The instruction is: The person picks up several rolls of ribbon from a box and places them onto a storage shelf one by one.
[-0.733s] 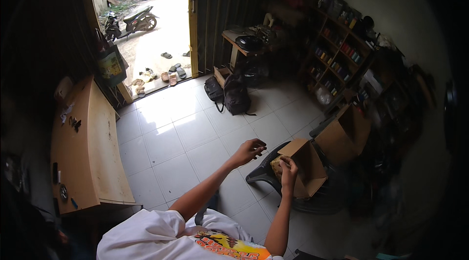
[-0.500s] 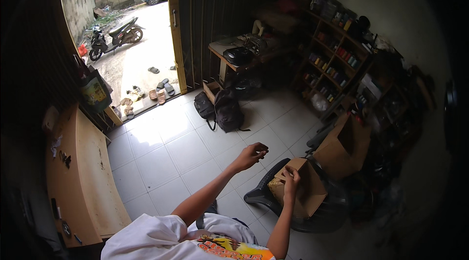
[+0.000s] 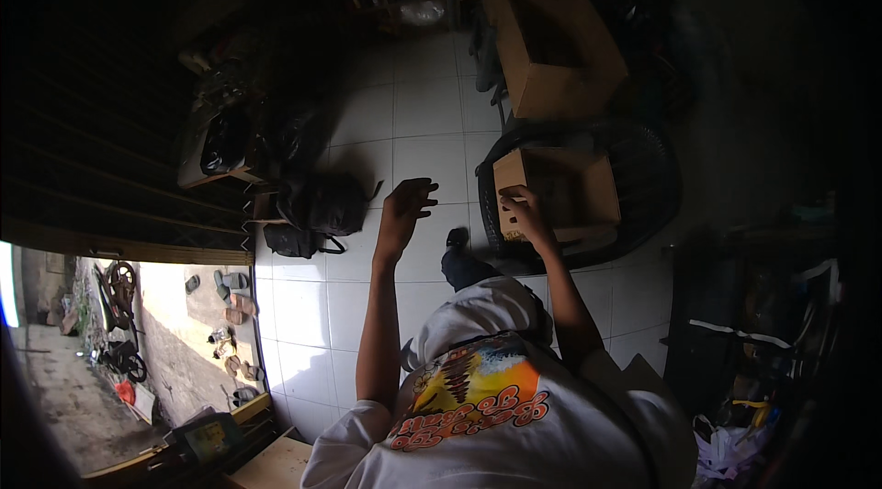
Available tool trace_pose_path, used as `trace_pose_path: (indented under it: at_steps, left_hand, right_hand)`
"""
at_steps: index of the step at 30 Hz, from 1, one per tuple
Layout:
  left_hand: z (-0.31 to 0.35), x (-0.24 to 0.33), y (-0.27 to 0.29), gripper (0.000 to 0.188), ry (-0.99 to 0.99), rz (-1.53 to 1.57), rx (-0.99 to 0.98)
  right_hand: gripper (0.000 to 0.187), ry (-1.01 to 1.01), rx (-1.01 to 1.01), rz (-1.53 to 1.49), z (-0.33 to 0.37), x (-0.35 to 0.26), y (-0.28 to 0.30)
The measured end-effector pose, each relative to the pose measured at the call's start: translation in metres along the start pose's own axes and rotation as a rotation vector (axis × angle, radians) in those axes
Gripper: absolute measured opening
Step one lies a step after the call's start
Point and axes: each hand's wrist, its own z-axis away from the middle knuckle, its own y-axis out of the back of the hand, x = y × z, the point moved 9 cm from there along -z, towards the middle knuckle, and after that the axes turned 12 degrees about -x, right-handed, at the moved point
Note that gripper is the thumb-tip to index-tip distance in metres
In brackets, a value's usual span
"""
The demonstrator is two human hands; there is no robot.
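Brown, open-topped and square-cornered, the cardboard box (image 3: pixel 603 191) sits on a black plastic chair (image 3: pixel 654 179), ahead to your right. Your right hand (image 3: pixel 523 211) bends its fingers at the box's left side; I cannot tell whether they grip. Your left hand (image 3: pixel 406 206), fingers parted, hangs empty above white floor tiles (image 3: pixel 427 163).

Can make out large orange-red lettering (image 3: pixel 496 411) on front of white shirt (image 3: pixel 542 448), in slanted lines along camera-side edge of yellow-orange printed picture (image 3: pixel 482 371); bent by folds at left end; can't read any words in yellow print (image 3: pixel 213 437) on dark green bag (image 3: pixel 188 443); too small and dim to tell.
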Motion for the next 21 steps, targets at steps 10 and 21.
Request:
trace_pose_path:
  at_steps: [10, 21]
  left_hand:
    - [-0.065, -0.073, 0.213, 0.041, 0.116, -0.027, 0.119]
    - [-0.299, -0.105, 0.31, 0.028, 0.342, 0.075, -0.073]
  right_hand:
    - [0.021, 0.117, 0.027, 0.086, -0.206, -0.074, -0.008]
    - [0.022, -0.025, -0.144, 0.286, -0.378, -0.071, -0.033]
